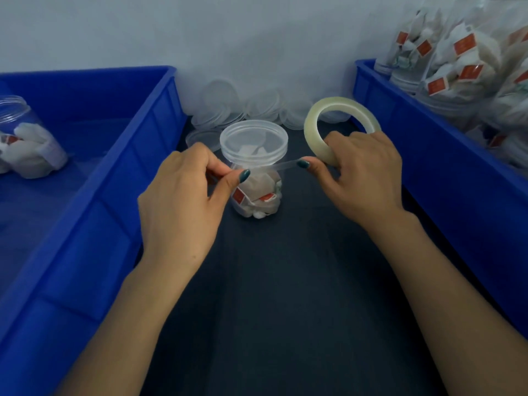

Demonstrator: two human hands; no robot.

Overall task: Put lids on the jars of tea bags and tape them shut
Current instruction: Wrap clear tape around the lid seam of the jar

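The jar [255, 192] stands upright on the dark tabletop [285, 281], midway between the two blue bins [114, 172], just beyond your hands. Its lid [253, 141] is already seated. The long axis runs straight up and the lid faces the ceiling, so the seam to be sealed circles level under the lid's rim.

Your left hand [183, 195] pinches the free end of a clear strip [283, 166] between thumb and forefinger. Your right hand [363, 172] is wrapped around the tape roll [314, 124], with the thumb tip pressed where the strip leaves it. The strip is stretched left to right in front of the jar at about seam height, though I cannot tell whether it touches the wall yet.

Expect the jar to handle as a light thing: thin clear plastic filled with tea bags, so probably little weight to anchor it. A sideways tug from the tape could slide or tip it on the smooth tabletop. The wall looks slick and may flex if squeezed, so steady it from above with fingers flat on the lid, or hold it around the body below the rim (the stiffer band, in my judgement). The strip itself is limp and sticky, so keep it taut or it may fold onto itself.

Spare lids [257, 107] lie heaped against the wall behind the jar.
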